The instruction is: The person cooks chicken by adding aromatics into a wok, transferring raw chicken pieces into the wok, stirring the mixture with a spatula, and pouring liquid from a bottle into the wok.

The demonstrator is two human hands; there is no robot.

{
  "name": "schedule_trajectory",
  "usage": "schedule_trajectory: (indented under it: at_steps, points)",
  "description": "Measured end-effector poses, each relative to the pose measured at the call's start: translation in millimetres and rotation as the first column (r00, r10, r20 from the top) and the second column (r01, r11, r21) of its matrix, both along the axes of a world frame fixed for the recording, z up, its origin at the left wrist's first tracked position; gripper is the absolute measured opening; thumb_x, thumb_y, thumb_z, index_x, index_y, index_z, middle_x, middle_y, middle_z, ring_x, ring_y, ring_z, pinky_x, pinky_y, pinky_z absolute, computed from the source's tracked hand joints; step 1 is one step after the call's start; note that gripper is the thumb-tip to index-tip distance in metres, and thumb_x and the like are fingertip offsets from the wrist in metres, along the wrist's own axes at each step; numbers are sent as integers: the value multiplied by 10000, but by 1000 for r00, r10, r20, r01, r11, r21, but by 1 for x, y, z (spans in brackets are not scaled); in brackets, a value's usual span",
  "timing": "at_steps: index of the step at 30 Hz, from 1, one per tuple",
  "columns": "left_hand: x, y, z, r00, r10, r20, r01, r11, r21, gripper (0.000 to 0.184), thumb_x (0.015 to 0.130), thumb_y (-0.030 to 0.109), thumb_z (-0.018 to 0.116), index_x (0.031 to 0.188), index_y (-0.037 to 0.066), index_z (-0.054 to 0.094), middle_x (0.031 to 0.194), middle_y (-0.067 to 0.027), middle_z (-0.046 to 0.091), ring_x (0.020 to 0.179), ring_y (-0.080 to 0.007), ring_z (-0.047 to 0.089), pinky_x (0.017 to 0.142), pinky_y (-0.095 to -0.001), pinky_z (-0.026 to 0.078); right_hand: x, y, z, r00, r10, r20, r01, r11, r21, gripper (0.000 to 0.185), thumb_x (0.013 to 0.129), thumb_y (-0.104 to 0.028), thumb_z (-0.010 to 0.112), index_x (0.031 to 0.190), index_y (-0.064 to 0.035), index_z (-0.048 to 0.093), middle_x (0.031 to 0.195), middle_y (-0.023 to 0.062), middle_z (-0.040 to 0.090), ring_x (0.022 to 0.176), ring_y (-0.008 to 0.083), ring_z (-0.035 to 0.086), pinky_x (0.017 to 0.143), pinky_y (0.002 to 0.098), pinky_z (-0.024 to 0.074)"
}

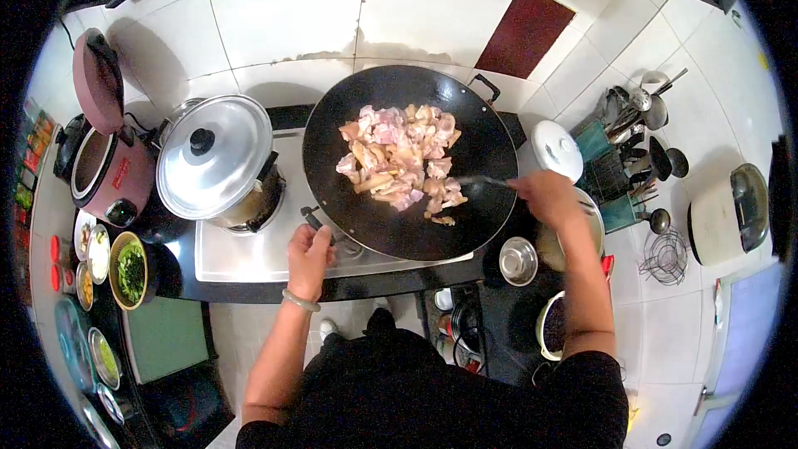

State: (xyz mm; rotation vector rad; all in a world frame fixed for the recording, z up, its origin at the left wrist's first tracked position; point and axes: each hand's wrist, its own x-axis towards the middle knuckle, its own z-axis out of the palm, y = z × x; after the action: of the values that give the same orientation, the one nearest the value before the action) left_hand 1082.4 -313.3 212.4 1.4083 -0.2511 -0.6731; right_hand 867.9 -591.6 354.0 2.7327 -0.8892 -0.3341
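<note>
A large black wok (482,141) sits on the stove, with pale raw chicken pieces (399,150) heaped in its middle. My left hand (311,256), a bangle on its wrist, is closed around the wok's near-left handle (311,218). From the right, my right hand (545,198) grips the end of a dark spatula (489,180). The spatula's blade reaches into the right side of the heap and is partly hidden by the meat.
A lidded silver pot (212,158) stands left of the wok, beside an open pink rice cooker (116,175). A bowl of chopped greens (131,270) is at the left. Metal bowl (519,261) and white lidded pot (557,151) stand right. Utensil racks (619,175) line the right wall.
</note>
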Motion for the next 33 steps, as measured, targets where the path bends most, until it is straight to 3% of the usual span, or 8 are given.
schedule_trajectory:
  at_steps: [1,4,7,8,12,21,27,33]
  points:
    - [0,-1,1,1000,10,8,-10,1000,12,184,838,169,561,726,53,472,592,4,487,475,-64,443,436,-196,354,-14,0,9,1000,-20,0,20,1000,-7,204,792,-292,528,779,-152,676,706,130,629,682,307,623,568,414,487]
    - [2,0,-2,1000,14,21,-14,1000,11,186,839,168,560,724,53,469,592,1,487,475,-65,443,436,-195,358,-23,20,27,993,55,-108,-53,998,16,225,786,-282,532,734,-114,673,693,136,627,670,299,627,571,416,487]
    - [-2,-1,-1,1000,12,9,-12,1000,0,189,840,167,560,722,55,464,591,1,482,477,-66,444,435,-198,354,-8,15,-40,989,124,-86,-128,991,-44,156,768,-190,527,786,-132,671,715,116,637,688,271,637,560,394,504]
    - [-2,-2,1,1000,31,0,-31,999,3,190,841,164,559,720,57,459,590,1,478,479,-68,445,434,-200,350,1,16,-47,974,210,-82,-214,976,-41,263,759,-101,520,970,-207,635,723,119,616,675,282,617,550,394,485]
    - [-1,-1,1,1000,21,-4,-21,1000,9,193,844,156,551,716,65,440,584,1,474,473,-68,429,439,-205,342,1,-6,-43,955,105,278,-82,992,-96,252,787,-142,485,994,-211,611,696,112,625,658,284,629,515,397,496]
    - [-3,-1,-2,999,37,40,-38,999,37,200,852,170,543,709,58,460,585,4,477,484,-66,440,440,-206,348,11,-119,-39,970,-195,147,217,964,-154,167,758,-158,521,834,-125,666,813,133,638,761,305,620,674,405,490]
    - [-4,-1,3,997,32,71,-36,998,51,210,854,170,538,715,32,464,603,3,474,491,-72,439,435,-210,347,98,-141,-104,977,-146,158,113,973,201,195,762,-201,512,835,-87,652,909,168,619,858,334,599,727,430,488]
    - [-3,-1,1,992,37,117,-46,996,74,234,846,164,541,673,33,451,595,-4,468,486,-77,441,430,-217,349,137,-59,-106,952,185,244,-223,964,142,156,723,-118,530,828,-110,645,799,144,618,758,317,607,643,425,488]
